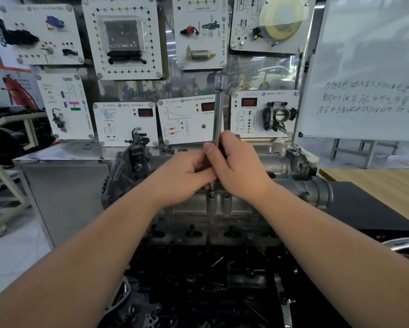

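Right hand [236, 168] is wrapped round the lower part of a long chrome socket bar [218, 110], thumb laid up along the shaft. Left hand [186, 177] is closed against the bar from the other side, fingers curled round the same low section beneath that thumb. Both hands grip the bar.

The bar stands near upright, its long axis vertical with the top leaning slightly right. Its upper end points up in front of the wall panels. Its lower tip points down and meets a bolt [212, 195] on the top face of the engine [236, 205], directly under the hands.

The engine's near side carries a row of dark openings [231, 233]; their contents cannot be made out.

Behind the engine hang white training panels [125, 124], with a handwritten whiteboard [369, 67] to the right. A wooden table [376, 178] lies at right.
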Demonstrator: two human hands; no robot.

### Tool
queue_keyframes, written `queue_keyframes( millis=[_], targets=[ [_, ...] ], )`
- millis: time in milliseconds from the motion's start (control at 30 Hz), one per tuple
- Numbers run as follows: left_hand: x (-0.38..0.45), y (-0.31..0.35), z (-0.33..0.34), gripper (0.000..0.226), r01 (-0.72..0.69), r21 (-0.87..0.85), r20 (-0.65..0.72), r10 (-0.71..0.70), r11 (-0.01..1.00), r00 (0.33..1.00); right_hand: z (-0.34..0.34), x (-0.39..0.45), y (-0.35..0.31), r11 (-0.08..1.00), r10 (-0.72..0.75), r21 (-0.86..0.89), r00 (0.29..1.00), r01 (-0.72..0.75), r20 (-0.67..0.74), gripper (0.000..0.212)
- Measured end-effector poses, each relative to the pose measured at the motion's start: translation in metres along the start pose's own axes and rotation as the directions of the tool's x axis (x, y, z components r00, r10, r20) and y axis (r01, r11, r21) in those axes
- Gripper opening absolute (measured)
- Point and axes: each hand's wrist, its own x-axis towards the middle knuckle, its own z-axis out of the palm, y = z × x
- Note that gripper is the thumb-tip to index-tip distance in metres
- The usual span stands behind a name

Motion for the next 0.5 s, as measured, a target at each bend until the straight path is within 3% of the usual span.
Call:
queue_keyframes(
  millis=[267, 500],
  targets=[
    [-0.0002, -0.0018, -0.0017, 0.013, -0.002, 0.011, 0.011, 0.002, 1.000, 1.000, -0.0013, -0.0009, -0.0032, 0.998, -0.062, -0.015, 0.998, 0.062, -0.020, 0.032],
    [0.0035, -0.0001, 0.0009, 0.015, 0.000, 0.051, -0.061, 0.003, 0.999, 0.998, 0.0002, -0.0003, -0.0032, 0.997, -0.002, -0.080, 0.992, 0.012, 0.123, 0.028]
  ],
)
